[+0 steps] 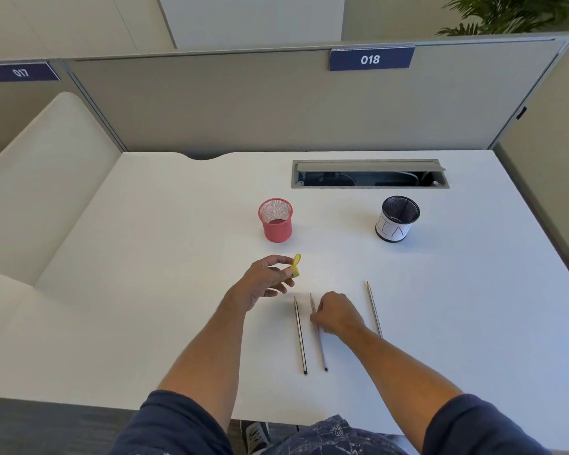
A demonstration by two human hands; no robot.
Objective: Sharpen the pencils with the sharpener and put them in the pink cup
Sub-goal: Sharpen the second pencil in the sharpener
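Note:
Three pencils lie side by side on the white desk (165,257), tips pointing away from me. My right hand (337,313) is closed over the middle pencil (321,349), pinching it near its upper half. The left pencil (300,336) and the right pencil (373,308) lie untouched. My left hand (263,280) holds a small yellow sharpener (295,267) with its lid flipped open, above the desk just left of the pencils. The pink mesh cup (275,220) stands upright farther back, with nothing seen inside.
A black mesh cup (396,219) wrapped in white paper stands at the back right. Behind both cups is an open cable tray (368,174) set in the desk. A grey partition (276,103) closes off the far edge.

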